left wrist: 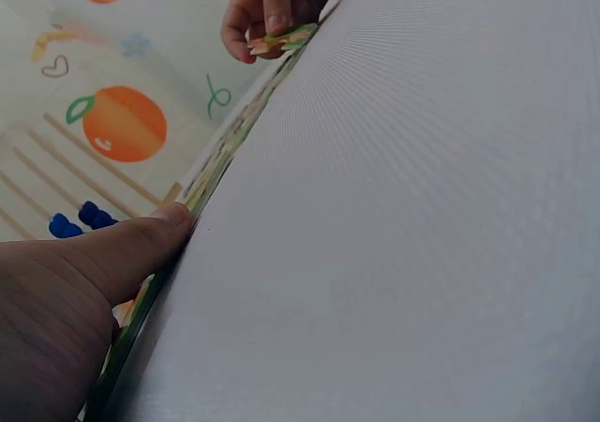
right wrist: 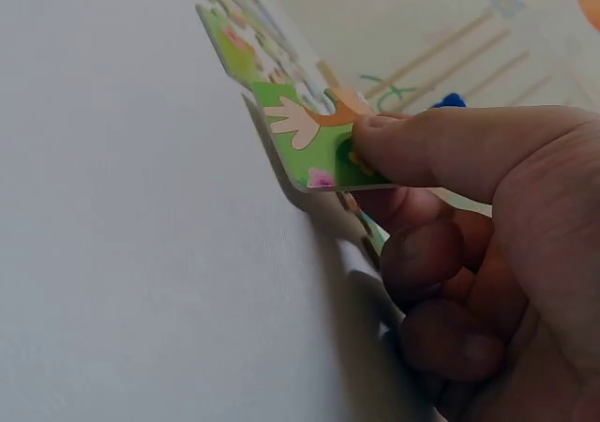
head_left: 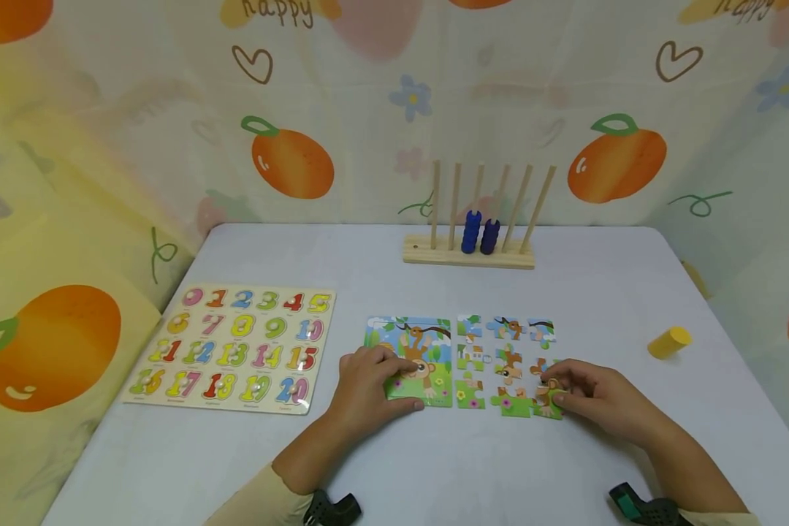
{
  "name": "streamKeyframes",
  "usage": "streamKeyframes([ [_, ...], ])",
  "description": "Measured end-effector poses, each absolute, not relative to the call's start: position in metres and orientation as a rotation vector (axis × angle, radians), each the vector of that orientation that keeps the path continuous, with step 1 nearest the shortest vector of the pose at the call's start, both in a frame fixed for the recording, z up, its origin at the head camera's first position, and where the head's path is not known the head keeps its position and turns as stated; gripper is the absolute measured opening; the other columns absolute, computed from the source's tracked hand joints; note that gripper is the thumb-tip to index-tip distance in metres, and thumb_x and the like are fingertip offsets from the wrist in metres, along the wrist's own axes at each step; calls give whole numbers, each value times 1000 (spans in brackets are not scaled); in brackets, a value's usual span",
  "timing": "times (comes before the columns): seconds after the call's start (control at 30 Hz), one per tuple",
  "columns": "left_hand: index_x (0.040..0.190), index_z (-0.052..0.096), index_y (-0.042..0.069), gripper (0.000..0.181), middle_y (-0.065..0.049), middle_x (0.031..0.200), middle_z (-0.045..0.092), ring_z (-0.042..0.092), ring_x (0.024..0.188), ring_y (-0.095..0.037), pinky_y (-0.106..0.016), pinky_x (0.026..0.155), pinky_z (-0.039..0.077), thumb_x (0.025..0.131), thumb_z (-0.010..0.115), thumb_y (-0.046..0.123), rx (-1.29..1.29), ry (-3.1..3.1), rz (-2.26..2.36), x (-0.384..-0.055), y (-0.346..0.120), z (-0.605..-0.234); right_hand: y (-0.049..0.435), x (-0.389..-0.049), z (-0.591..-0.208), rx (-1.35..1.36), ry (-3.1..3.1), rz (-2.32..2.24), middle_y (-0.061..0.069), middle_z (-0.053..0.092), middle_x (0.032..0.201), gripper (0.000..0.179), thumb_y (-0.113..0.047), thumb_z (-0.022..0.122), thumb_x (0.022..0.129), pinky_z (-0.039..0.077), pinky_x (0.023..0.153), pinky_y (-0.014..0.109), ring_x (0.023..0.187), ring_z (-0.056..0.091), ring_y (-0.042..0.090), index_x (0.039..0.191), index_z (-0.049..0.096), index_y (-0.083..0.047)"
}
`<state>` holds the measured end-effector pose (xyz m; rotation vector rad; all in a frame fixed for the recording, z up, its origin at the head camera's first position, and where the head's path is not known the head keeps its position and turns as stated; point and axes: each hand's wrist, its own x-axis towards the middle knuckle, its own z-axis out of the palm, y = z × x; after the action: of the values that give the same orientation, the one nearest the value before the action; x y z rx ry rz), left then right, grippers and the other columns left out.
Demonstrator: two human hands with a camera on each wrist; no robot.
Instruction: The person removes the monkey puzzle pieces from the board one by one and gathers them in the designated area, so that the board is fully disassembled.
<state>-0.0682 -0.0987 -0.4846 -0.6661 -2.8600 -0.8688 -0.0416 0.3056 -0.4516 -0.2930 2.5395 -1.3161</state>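
Note:
My left hand (head_left: 370, 383) rests on a monkey jigsaw board (head_left: 438, 337), its fingers over the picture and its thumb along the near edge. In the left wrist view that thumb (left wrist: 155, 239) lies against the board's side. My right hand (head_left: 601, 402) pinches a puzzle piece (right wrist: 305, 145) between thumb and forefinger. That piece is green with a pale monkey paw and a pink flower, and it tilts up off the table in the right wrist view. Several loose puzzle pieces (head_left: 514, 405) lie in rows between the board and my right hand.
A number board (head_left: 233, 374) with pegged numerals lies to the left. At the back stands a wooden rack (head_left: 427, 254) of upright rods with blue and dark beads (head_left: 471, 232) on two of them. A yellow cylinder (head_left: 669, 342) is on the right.

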Motion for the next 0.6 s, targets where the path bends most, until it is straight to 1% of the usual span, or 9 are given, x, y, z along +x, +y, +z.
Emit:
streamKeyframes([
  [0.07,123,80,30,58,14,103,57,51,98,-12,-44,91,32,73,97,54,-663,-2862,-869,-68,-99,-485,309,-41,-452,-278,2544,-1311,2,66,93,21,-13,76,100,48,66,26,78,57,13,121,73,-14],
  [0.1,123,80,30,58,13,103,57,51,97,-12,-44,91,32,73,97,54,-661,-2861,-870,-68,-99,-485,311,-40,-452,-275,2549,-1309,1,66,92,21,-13,77,100,48,66,26,78,57,13,121,74,-14],
  [0.23,123,80,30,58,13,103,57,50,97,-12,-44,91,32,73,97,55,-659,-2860,-873,-68,-100,-483,318,-39,-454,-270,2560,-1305,-1,69,97,22,-15,77,100,48,65,26,78,56,13,122,76,-14],
  [0.33,123,80,30,58,13,104,58,50,97,-12,-44,91,32,73,96,55,-658,-2862,-877,-68,-100,-483,321,-39,-456,-268,2588,-1295,-1,68,94,23,-13,78,99,47,63,26,74,55,13,122,77,-13],
  [0.43,123,80,31,57,13,104,59,51,98,-12,-45,92,33,74,96,54,-657,-2861,-883,-68,-100,-483,321,-37,-459,-287,2639,-1288,-3,64,86,24,-11,80,97,45,60,26,69,53,13,121,78,-12],
  [0.6,124,80,30,57,12,104,58,51,99,-13,-45,92,32,74,96,54,-668,-2858,-892,-68,-99,-483,322,-33,-462,-347,2773,-1254,-7,64,89,28,-11,85,92,44,58,25,68,53,11,119,80,-17],
])
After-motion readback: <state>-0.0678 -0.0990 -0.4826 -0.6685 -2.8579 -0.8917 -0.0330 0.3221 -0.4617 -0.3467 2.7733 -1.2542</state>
